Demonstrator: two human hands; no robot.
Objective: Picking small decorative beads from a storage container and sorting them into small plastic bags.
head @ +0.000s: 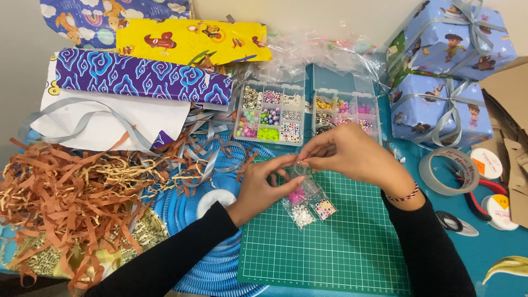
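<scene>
Left hand (263, 184) pinches something tiny with thumb and forefinger above the green cutting mat (330, 253); what it grips is too small to tell. Just beside its fingertips lie small clear bead bags (308, 204) on the mat. Right hand (352, 154) meets it, fingertips pressed together on the same tiny piece. Beyond stand two bead organiser boxes (269, 115); a tape roll (448, 171) lies far right.

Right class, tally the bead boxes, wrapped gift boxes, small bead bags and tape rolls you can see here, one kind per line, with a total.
Bead boxes: 2
Wrapped gift boxes: 2
Small bead bags under the hands: 3
Tape rolls: 1
Total: 8
</scene>
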